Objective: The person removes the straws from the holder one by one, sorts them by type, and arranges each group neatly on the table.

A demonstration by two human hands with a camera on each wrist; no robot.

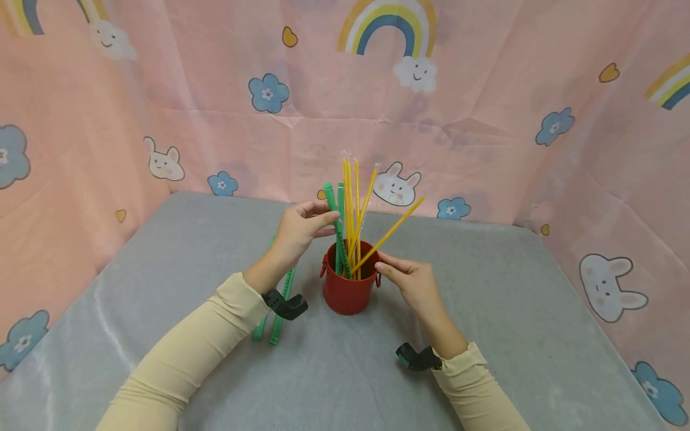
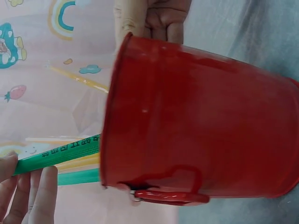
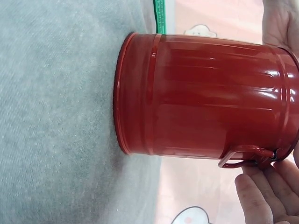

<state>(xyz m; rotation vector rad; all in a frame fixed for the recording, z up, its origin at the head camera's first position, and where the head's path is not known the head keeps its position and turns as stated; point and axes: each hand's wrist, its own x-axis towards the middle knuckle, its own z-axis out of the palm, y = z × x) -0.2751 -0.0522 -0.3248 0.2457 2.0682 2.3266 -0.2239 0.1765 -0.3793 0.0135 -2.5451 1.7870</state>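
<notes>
My left hand (image 1: pixel 304 227) pinches a slim green stick packet (image 2: pixel 60 154) with black print between thumb and fingers. The packet's lower end is inside a small red metal bucket (image 1: pixel 347 296), out of sight in the left wrist view. Another green packet (image 1: pixel 341 197) stands in the bucket beside several yellow straws (image 1: pixel 357 197) in clear wrappers. One yellow straw (image 1: pixel 399 225) leans out to the right. At the bucket's right side, my right hand (image 1: pixel 412 284) grips the rim by the small handle (image 3: pixel 243 154).
On the grey cloth-covered table (image 1: pixel 512 335), green packets (image 1: pixel 277 323) lie left of the bucket, partly hidden by the left forearm. A pink printed curtain (image 1: pixel 474 60) rises behind the table and along both sides.
</notes>
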